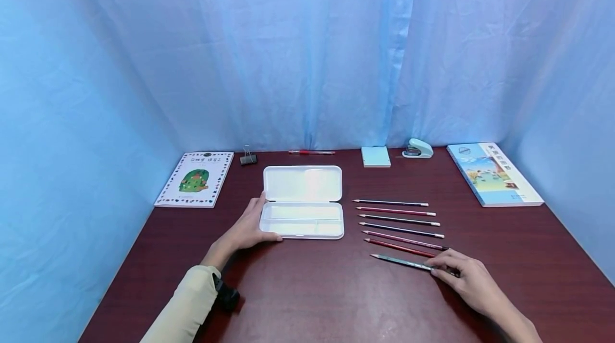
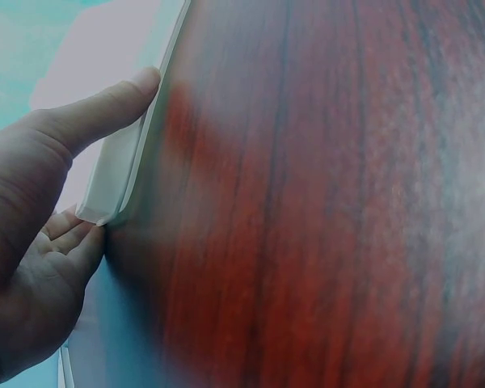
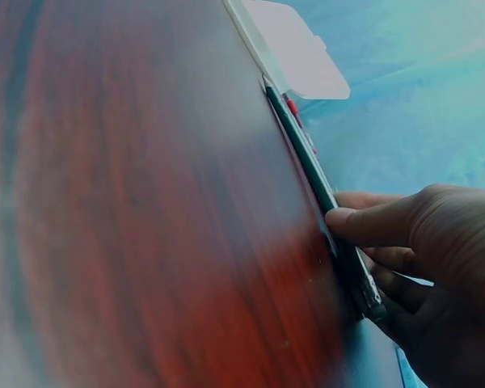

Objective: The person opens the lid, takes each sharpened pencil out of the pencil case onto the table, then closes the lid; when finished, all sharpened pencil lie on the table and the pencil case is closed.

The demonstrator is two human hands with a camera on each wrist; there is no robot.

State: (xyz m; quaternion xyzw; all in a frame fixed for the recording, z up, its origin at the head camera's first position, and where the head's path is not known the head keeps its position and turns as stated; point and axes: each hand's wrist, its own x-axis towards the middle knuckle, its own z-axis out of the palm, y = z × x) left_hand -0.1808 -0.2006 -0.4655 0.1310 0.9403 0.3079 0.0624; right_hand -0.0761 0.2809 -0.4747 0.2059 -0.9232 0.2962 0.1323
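A white pencil case [image 1: 301,229] lies with its lid [image 1: 302,183] raised at the back, its compartments bare. My left hand [image 1: 247,228] holds its left end, thumb along the front edge and fingers at the side; in the left wrist view the thumb [image 2: 113,109] lies against the case wall [image 2: 117,174]. With thumb and fingers, my right hand [image 1: 463,276] pinches a dark green pencil [image 1: 401,261] near its rear end, the tip pointing left toward the case. Several other pencils [image 1: 399,225] lie in a row just beyond it, tips to the left.
Along the back stand a black binder clip [image 1: 248,159], a red pen [image 1: 312,152], a pale blue notepad [image 1: 376,157] and a mint stapler [image 1: 418,149]. One book [image 1: 195,180] lies at the left edge, another [image 1: 495,175] at the right. Blue curtains enclose the dark red table.
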